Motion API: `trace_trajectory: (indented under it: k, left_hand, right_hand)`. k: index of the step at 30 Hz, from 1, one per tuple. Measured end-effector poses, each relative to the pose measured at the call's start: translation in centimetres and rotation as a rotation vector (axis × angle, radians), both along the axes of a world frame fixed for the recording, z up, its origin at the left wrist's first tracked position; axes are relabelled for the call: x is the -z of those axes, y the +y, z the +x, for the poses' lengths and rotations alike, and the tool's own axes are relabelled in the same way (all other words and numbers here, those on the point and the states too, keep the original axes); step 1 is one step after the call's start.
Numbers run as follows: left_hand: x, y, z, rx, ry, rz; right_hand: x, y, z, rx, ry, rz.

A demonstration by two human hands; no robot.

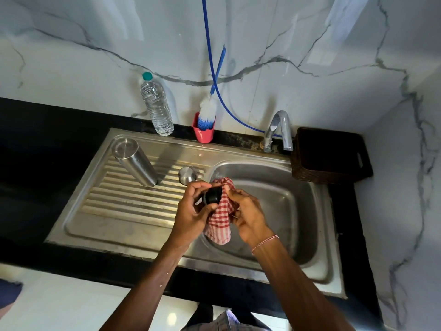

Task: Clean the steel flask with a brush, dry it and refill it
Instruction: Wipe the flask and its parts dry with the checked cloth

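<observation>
Drying the flask's black lid over the sink

Both hands are up over the near-left edge of the sink basin. The left hand has its fingers and thumb curled round a small black lid, so it's clamped on that. The right hand has its fingers closed on a red-and-white checked cloth, which is bunched against the lid and hangs down between the two hands.

The steel flask itself isn't being touched. It stands on the ribbed drainboard to the left, closed flat end up, well apart from the hands. A small steel cup sits on the drainboard too, just beyond the left hand's fingers.

Back along the wall, the bottle brush stands bristles-down in a pink holder, with a clear plastic water bottle with a teal cap just left of it. The tap is at the back of the basin, a blue hose runs down the wall to it, and a dark woven basket sits on the black counter on the right.
</observation>
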State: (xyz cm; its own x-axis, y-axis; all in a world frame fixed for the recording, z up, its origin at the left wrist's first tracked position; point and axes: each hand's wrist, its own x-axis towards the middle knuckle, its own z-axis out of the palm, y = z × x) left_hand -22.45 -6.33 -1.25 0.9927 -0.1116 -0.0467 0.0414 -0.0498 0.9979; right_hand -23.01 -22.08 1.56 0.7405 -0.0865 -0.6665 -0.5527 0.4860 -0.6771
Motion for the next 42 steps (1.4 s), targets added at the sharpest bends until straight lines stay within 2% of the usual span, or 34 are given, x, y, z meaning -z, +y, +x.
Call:
trace_trajectory:
  k: [3, 5, 7, 9, 11, 16, 22, 26, 28, 30, 32, 35, 36, 37, 39, 42]
  left_hand:
    - [0.4, 0.4, 0.3, -0.022, 0.014, -0.037]
    - [0.8, 0.6, 0.5, -0.048, 0.013, -0.045]
    - [1.1, 0.4, 0.6, -0.040, 0.001, -0.004]
    - [1.2, 0.0, 0.6, -0.004, -0.024, 0.045]
    - [1.0, 0.0, 0.7, 0.014, -0.036, 0.043]
    - [0.7, 0.8, 1.0, 0.057, 0.008, -0.061]
    - [0.7, 1.6, 0.8, 0.144, 0.066, -0.153]
    - [0.5, 1.3, 0.6, 0.060, 0.101, -0.291]
    - [0.8, 0.7, 0.5, -0.051, 0.132, -0.323]
    - [1.3, 0.3, 0.4, -0.175, 0.184, -0.335]
    - [1.5, 0.1, 0.4, -0.197, 0.187, -0.267]
    - [1.6, 0.5, 0.5, -0.085, 0.077, -0.030]
    - [1.5, 0.6, 0.4, -0.050, 0.039, 0.019]
    - [1.6, 0.9, 0.3, -0.024, 0.008, 0.057]
    - [1.6, 1.4, 0.2, 0.028, -0.041, 0.125]
    - [2.0, 2.3, -0.1, 0.097, -0.108, 0.182]
  right_hand:
    - [0.3, 0.6, -0.5, 0.050, 0.002, 0.112]
    - [0.4, 0.6, -1.0, 0.049, -0.073, 0.130]
    - [0.2, 0.7, -1.4, 0.007, -0.176, 0.021]
    - [0.1, 0.9, -1.4, -0.061, -0.260, -0.217]
    - [0.0, 0.9, -1.1, -0.087, -0.297, -0.354]
    - [0.3, 0.6, -0.2, -0.058, -0.244, -0.265]
    - [0.4, 0.2, 0.2, -0.098, -0.304, -0.249]
    - [1.0, 1.2, 0.7, 0.000, -0.209, 0.089]
    - [1.0, 1.9, 0.5, 0.031, -0.138, 0.105]
    - [1.5, 2.5, -0.1, -0.010, -0.153, -0.030]
    - [2.1, 2.9, -0.8, -0.062, -0.252, -0.283]
    - [2.7, 2.7, -0.7, -0.232, -0.471, -0.880]
    - [2.7, 2.5, -0.4, -0.294, -0.531, -1.016]
    - [2.6, 2.4, -0.1, -0.361, -0.547, -1.054]
    - [2.2, 2.3, 0.7, -0.494, -0.458, -0.934]
    - [1.7, 2.2, 1.5, -0.519, -0.150, -0.489]
